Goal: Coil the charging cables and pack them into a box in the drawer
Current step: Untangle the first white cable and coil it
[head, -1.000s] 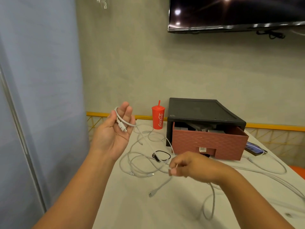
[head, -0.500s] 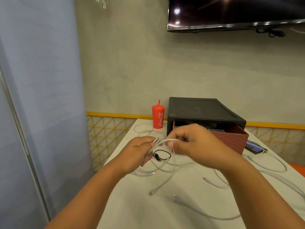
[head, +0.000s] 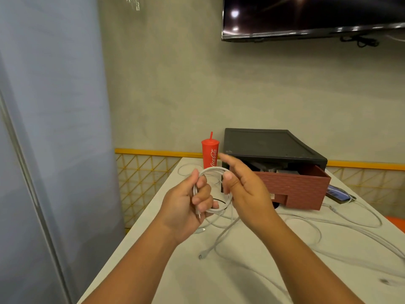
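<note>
White cable (head: pixel 213 170) coil held above the table (head: pixel 241 270), in front of the open drawer (head: pixel 293 189); left hand (head: pixel 186 207) curled round the stacked loops; right hand (head: pixel 247 189) pinching the coil's far side; I'd lay even turns, feeding the trailing tail (head: pixel 219 238) in without twist.

A red plastic Coca-Cola cup with straw (head: pixel 210 155) stands just beyond the grip; a dark flat smartphone (head: pixel 338 193) lies well right of it; a black wall-mounted screen (head: pixel 306 16) hangs high above.
</note>
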